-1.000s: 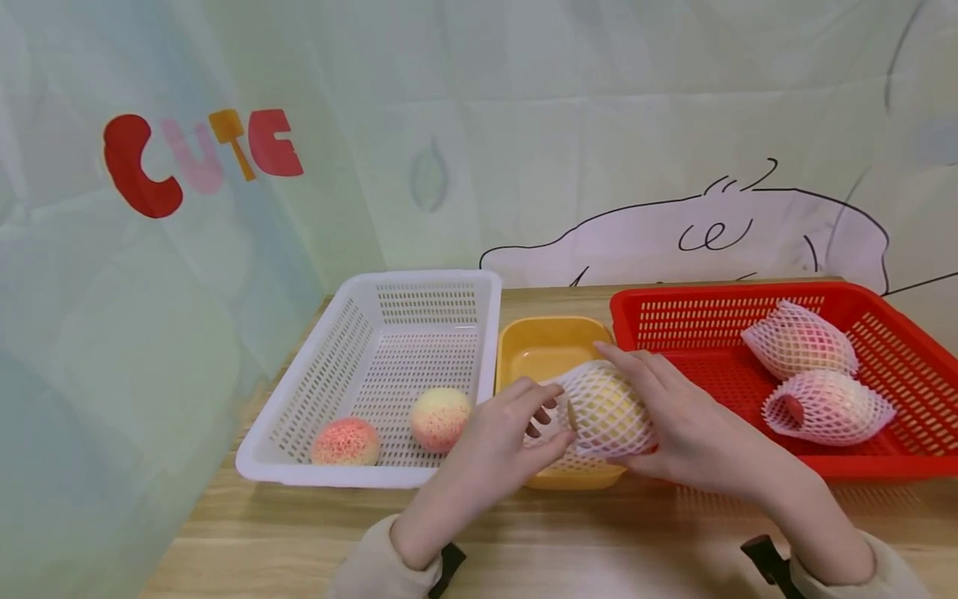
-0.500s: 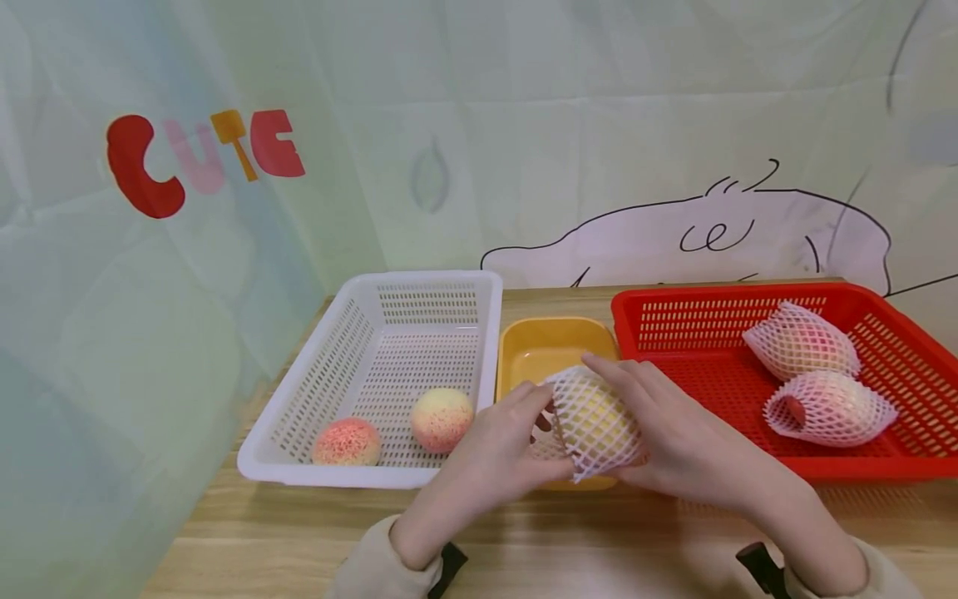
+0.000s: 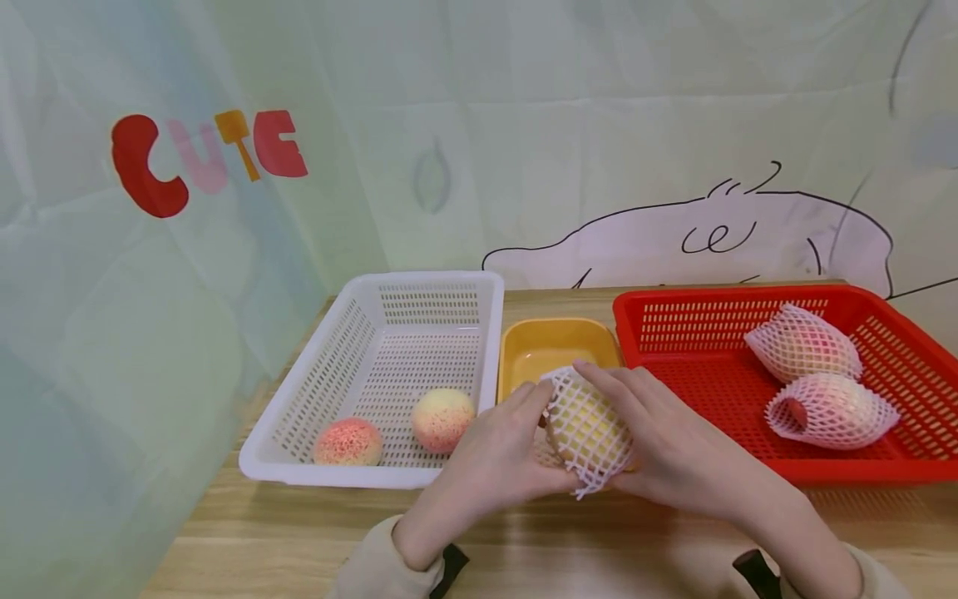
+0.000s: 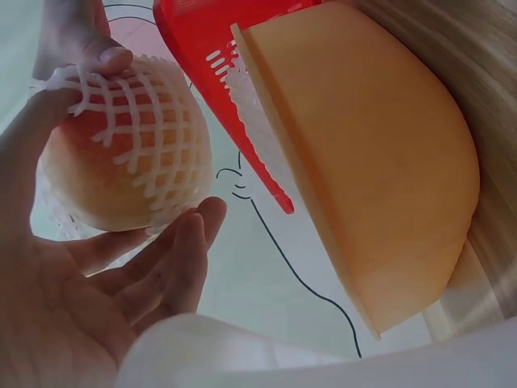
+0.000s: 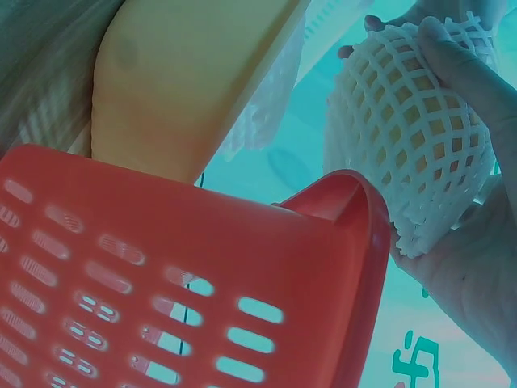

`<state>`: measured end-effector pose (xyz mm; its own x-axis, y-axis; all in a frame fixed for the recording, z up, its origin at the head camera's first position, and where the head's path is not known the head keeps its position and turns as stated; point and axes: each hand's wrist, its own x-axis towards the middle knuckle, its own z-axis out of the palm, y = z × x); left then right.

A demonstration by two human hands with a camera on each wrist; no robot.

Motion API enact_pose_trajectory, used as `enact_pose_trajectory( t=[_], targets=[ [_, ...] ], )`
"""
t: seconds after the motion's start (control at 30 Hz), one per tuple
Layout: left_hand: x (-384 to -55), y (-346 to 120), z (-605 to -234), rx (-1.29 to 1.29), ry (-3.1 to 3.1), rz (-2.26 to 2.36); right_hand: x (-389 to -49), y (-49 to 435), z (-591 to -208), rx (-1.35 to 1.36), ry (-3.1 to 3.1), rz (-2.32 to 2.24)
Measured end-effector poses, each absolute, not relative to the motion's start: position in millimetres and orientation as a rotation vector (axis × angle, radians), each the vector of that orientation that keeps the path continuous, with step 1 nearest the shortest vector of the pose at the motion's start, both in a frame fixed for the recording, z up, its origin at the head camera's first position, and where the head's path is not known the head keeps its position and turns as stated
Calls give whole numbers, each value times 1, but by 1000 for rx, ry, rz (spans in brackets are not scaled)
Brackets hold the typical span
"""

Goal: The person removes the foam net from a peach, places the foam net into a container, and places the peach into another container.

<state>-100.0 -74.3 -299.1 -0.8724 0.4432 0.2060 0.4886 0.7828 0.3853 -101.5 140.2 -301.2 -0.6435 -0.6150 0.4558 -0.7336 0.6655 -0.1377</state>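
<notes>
A peach point(image 4: 101, 174) sits inside a white foam fruit net point(image 3: 591, 424), held above the front of the yellow bin. My left hand point(image 3: 509, 445) holds it from the left, its thumb at the net's edge and its fingers under the fruit. In the left wrist view, part of the peach's skin shows bare past that edge. My right hand point(image 3: 666, 437) grips the netted peach from the right, with the thumb across the mesh in the right wrist view. Some fingertips of both hands are hidden behind the fruit.
A white basket point(image 3: 262, 433) at left contains two bare peaches point(image 3: 443, 420). The yellow bin point(image 3: 512, 353) stands in the middle, with white foam netting in it. Two netted peaches point(image 3: 831, 409) lie in the red basket point(image 3: 636, 333) at right.
The netted peach has shifted left and turned between the hands. My right hand has moved left with it, and my left fingers have closed in on the net's edge.
</notes>
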Motion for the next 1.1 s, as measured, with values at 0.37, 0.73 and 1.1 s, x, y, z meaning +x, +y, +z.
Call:
enact_pose_trajectory(
  t=[0.37, 0.73, 1.1],
  targets=[
    [-100, -77, -298, -758, -2809, -636, -102, 142, -302, 1071, -2508, 458],
    [-102, -80, -293, -688, -2810, -687, -105, 152, -293, 1026, -2580, 546],
    [-104, -84, -290, -678, -2785, -724, -109, 159, -291, 942, -2506, 333]
  ],
)
